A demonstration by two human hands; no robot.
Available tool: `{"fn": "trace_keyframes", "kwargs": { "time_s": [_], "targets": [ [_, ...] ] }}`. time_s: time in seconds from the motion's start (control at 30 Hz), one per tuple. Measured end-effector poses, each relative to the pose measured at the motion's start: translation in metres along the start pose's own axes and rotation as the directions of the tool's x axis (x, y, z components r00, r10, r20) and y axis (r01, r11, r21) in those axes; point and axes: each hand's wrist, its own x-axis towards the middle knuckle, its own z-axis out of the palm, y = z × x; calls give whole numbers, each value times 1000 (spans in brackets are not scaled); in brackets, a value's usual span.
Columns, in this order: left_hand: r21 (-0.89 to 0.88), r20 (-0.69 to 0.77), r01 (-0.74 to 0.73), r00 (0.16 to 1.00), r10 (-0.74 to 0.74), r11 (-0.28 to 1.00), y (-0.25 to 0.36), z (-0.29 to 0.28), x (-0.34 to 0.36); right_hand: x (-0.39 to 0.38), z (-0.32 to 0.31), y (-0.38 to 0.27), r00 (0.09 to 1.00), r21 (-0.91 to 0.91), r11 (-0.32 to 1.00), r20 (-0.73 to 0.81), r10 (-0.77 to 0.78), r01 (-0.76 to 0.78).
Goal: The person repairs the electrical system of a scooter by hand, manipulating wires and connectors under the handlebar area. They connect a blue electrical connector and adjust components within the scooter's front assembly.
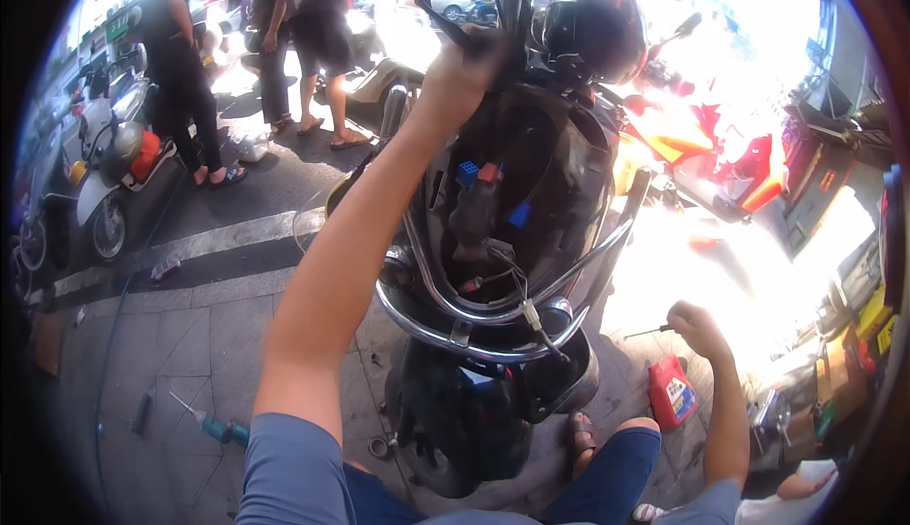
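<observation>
A scooter stands in front of me with its rear toward me, and its black body point(569, 174) is uncovered on top. Inside the opening lie a blue connector point(467, 174), a red connector point(488, 172) and loose wires point(507, 258). A chrome rail point(474, 347) curves round the rear. My left hand point(460, 84) reaches across to the scooter's far end, fingers closed at a dark part that is blurred and partly hidden. Out to the right, apart from the scooter, my right hand point(700, 329) grips a thin screwdriver point(648, 333), its tip pointing left.
A red bottle point(671, 392) stands on the paving below my right hand. A teal power tool point(216, 428) lies at lower left. Boxes and tools crowd the right side. Several people stand at the far left near a parked white scooter point(100, 179). A red scooter point(730, 160) is at far right.
</observation>
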Motion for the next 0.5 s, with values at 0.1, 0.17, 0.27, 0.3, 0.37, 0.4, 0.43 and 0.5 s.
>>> {"fn": "trace_keyframes", "kwargs": {
  "time_s": [0.1,0.17,0.27,0.3,0.37,0.4,0.43,0.5],
  "targets": [
    [-289,-47,203,973,-226,936,9,1,-8,-14,2,-88,950,-197,966,-230,-213,169],
    [-325,60,390,918,-393,861,22,-5,-7,-5,1,-167,758,-418,795,-301,-578,440],
    [-259,138,419,908,-396,870,12,-8,-7,36,16,-248,555,-548,566,-207,-805,616],
    [-228,147,381,923,-355,896,5,-8,-7,49,20,-269,474,-612,479,-185,-861,630],
    [-216,158,318,944,-288,923,-5,-1,-3,83,29,-274,387,-762,339,-126,-913,552],
    [-186,156,308,947,-282,933,-10,-1,-2,89,33,-281,428,-801,310,-76,-901,512],
    [-170,145,290,953,-267,942,-16,-4,1,94,37,-290,464,-837,273,-26,-885,474],
    [-139,125,249,965,-232,959,-31,-13,6,101,42,-313,593,-878,222,84,-801,424]
  ]
}}
